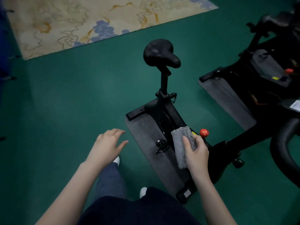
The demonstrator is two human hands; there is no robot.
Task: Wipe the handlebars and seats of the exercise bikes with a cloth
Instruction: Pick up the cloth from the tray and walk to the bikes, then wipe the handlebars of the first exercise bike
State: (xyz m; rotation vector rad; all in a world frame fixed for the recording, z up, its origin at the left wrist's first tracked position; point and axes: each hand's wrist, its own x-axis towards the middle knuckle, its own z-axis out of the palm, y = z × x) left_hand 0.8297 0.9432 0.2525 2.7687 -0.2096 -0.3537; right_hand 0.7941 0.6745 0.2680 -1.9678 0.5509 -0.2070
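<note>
Our right grip (195,153) pinches the grey cloth (181,143); our left grip (108,143) is spread, empty. We should press the cloth flat across the saddle (159,53).

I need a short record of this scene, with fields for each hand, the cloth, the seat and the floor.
left hand: open, fingers spread, holds nothing
right hand: grips the cloth
cloth: grey, folded, over the near bike, not on the seat
seat: black, on its post, untouched
red knob: beside the cloth
floor: green, with a patterned rug at top left
</note>
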